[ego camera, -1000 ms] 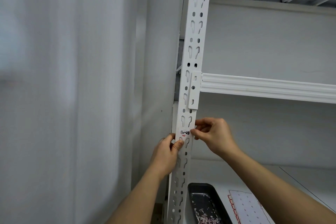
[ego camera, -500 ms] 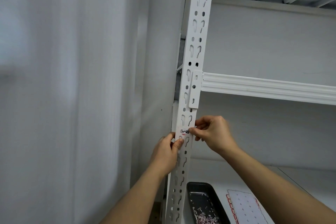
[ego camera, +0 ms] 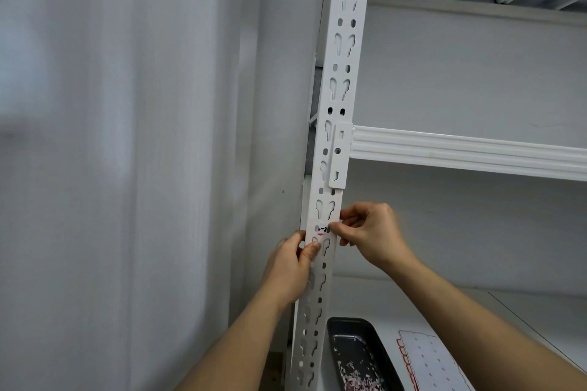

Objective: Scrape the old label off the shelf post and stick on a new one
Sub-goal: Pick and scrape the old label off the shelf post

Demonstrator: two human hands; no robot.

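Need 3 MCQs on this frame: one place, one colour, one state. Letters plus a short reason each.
1. Where is the label on the shelf post?
A. above the beam bracket
B. below the beam bracket
C. on the beam itself

2. What colour is the tray on the lower shelf?
A. dark
B. white
C. yellow

3. What are the hands doing?
A. both hang clear of the post
B. both are at the post by the label
C. one is reaching into the tray

Answers:
1. B, the label sits on the post's face under the beam bracket.
2. A, the tray is dark, with pale scraps lying in it.
3. B, the left hand has fingers on the post just below the label, and the right hand has fingertips at the label's right edge.
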